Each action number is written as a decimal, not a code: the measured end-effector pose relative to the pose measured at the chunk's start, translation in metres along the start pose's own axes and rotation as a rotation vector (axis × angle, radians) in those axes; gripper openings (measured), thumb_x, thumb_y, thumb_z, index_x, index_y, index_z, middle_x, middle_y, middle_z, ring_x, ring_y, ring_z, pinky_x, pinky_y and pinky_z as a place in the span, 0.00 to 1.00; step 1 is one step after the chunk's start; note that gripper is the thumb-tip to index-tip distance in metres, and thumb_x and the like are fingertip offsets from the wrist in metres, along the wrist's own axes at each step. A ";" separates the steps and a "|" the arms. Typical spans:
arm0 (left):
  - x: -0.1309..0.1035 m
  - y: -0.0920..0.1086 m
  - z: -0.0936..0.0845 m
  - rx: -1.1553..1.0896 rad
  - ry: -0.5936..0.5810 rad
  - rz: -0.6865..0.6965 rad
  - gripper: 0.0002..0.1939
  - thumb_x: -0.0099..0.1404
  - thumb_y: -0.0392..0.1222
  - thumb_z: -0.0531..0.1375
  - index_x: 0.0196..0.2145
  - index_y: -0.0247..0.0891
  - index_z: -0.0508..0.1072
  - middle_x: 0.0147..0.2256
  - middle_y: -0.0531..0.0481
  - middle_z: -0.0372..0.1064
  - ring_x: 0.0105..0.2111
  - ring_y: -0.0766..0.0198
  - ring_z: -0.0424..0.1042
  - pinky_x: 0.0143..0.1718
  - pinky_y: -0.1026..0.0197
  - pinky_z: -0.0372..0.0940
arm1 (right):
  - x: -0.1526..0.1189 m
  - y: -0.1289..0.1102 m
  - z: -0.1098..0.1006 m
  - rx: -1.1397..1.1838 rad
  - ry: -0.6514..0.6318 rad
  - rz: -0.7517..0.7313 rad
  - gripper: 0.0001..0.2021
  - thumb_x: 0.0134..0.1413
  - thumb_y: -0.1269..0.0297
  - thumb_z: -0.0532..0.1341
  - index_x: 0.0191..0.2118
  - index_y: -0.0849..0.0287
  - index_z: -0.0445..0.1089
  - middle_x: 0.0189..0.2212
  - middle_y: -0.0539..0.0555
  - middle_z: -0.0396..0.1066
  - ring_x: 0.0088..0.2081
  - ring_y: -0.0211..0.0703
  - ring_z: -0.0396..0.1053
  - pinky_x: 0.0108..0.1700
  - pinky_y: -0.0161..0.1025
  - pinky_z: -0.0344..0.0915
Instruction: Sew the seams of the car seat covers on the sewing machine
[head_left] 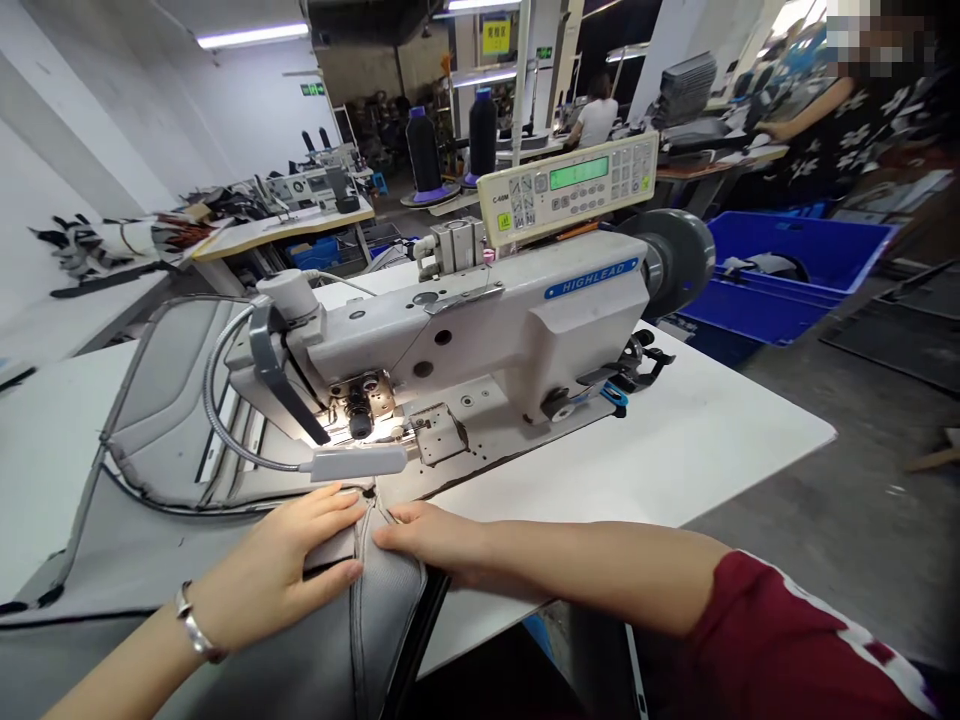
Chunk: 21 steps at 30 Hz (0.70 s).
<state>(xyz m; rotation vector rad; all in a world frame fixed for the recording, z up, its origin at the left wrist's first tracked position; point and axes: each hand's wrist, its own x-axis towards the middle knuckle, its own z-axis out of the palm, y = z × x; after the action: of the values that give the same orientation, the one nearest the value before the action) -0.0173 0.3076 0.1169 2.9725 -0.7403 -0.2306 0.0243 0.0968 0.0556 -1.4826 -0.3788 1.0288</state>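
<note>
A grey padded seat cover [165, 375] with dark edges and stitched seams spreads over the left of the white table, partly under the sewing machine [480, 330]. Flat on the cover near its seam lies my left hand [292, 550], fingers stretched and thumb apart. Just across the seam, my right hand [420, 535] pinches the cover's edge, thumb on top and the other fingers mostly hidden beneath. Both hands are in front of the lit needle area, near the grey lamp head [358, 462]. The needle itself is hard to make out.
The white table [675, 450] extends right of the machine. A control panel [570, 190] sits on top, with thread cones [425, 150] behind. A blue bin [795, 270] stands at right. Another person [847, 130] works at the far right; one more [598, 115] is farther back.
</note>
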 end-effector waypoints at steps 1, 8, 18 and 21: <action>-0.001 -0.001 -0.001 0.003 -0.001 0.004 0.29 0.67 0.63 0.52 0.58 0.45 0.71 0.59 0.49 0.65 0.60 0.46 0.64 0.58 0.43 0.67 | 0.000 -0.001 -0.001 0.007 0.019 -0.017 0.05 0.55 0.64 0.57 0.33 0.61 0.65 0.24 0.48 0.61 0.24 0.34 0.59 0.26 0.31 0.58; -0.002 0.005 0.022 0.081 0.010 0.038 0.24 0.71 0.58 0.49 0.58 0.48 0.70 0.60 0.49 0.65 0.63 0.43 0.60 0.55 0.38 0.68 | 0.001 -0.011 -0.022 -0.337 0.070 0.089 0.14 0.47 0.57 0.65 0.25 0.60 0.63 0.18 0.46 0.55 0.22 0.35 0.54 0.24 0.33 0.51; -0.005 0.005 0.038 0.160 0.059 0.064 0.24 0.70 0.58 0.51 0.57 0.48 0.70 0.63 0.47 0.61 0.60 0.44 0.62 0.52 0.40 0.67 | -0.005 0.001 -0.012 -1.015 0.032 -0.335 0.21 0.61 0.69 0.52 0.57 0.60 0.70 0.40 0.60 0.77 0.37 0.47 0.73 0.39 0.40 0.63; -0.005 0.005 0.041 0.166 0.052 0.060 0.24 0.70 0.57 0.52 0.58 0.48 0.69 0.62 0.48 0.61 0.60 0.44 0.61 0.53 0.41 0.66 | -0.006 -0.004 -0.013 -1.107 0.003 -0.323 0.22 0.61 0.68 0.52 0.59 0.60 0.68 0.40 0.60 0.77 0.38 0.49 0.74 0.37 0.40 0.62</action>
<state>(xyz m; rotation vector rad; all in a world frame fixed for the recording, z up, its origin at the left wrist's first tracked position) -0.0308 0.3042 0.0777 3.0906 -0.8824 -0.0914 0.0319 0.0847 0.0597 -2.2697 -1.2775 0.5309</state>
